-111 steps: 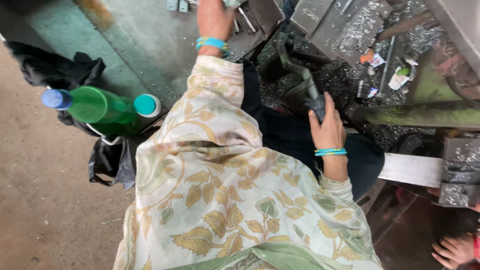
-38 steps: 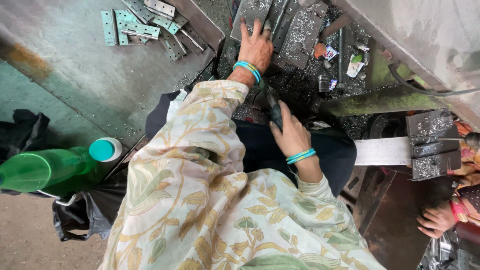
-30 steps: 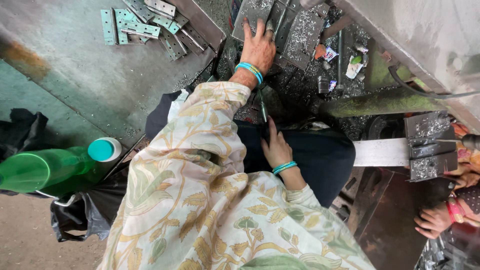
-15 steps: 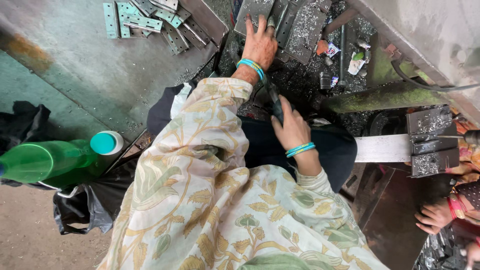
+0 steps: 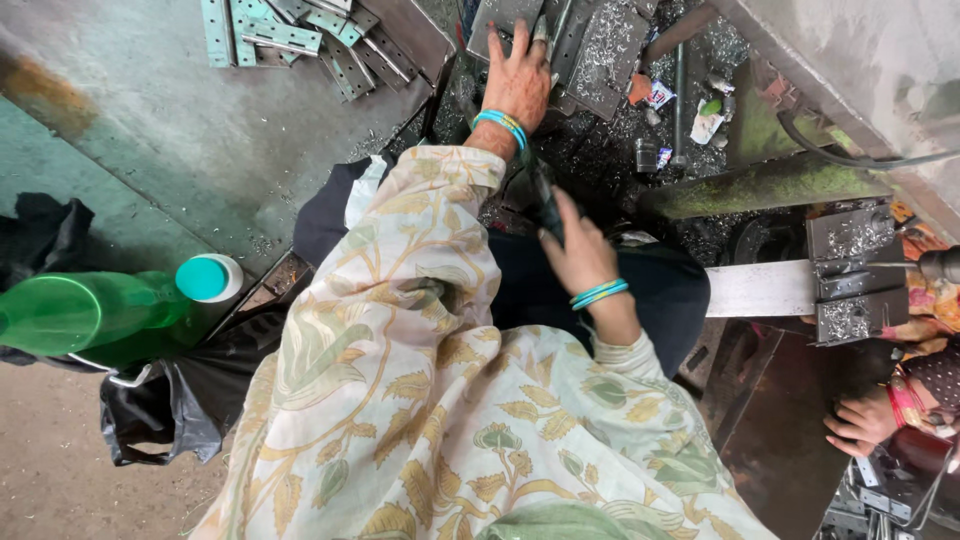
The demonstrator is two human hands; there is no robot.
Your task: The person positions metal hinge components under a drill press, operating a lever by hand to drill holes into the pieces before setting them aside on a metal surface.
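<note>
The person's left hand (image 5: 520,75) reaches far out and lies flat, fingers spread, on a grey metal plate (image 5: 505,15) at the top of the dirty tabletop (image 5: 150,140). This grip is open and holds nothing; it only presses on the plate. A band of blue and green bangles (image 5: 500,122) sits on that wrist.

The right hand (image 5: 580,255) is lower, near the person's lap. Its fingers curl around a dark thin tool handle (image 5: 545,205) that points up toward the left hand. The grip is closed on the handle. More blue bangles (image 5: 598,292) ring this wrist.

Just right of the left hand lies another grey metal plate covered in shiny metal chips (image 5: 610,50). Beyond it are small crumpled wrappers: an orange and white one (image 5: 650,93) and a white and green one (image 5: 708,120), lying in the chips. A thin dark metal rod (image 5: 680,100) stands between them.

At the top left is a pile of pale green metal strips with holes (image 5: 290,30). At the left edge lies a green plastic bottle with a teal round cap (image 5: 100,310), over a black plastic bag (image 5: 165,410).

At the bottom right is another person's hand (image 5: 860,420) with red bangles.
</note>
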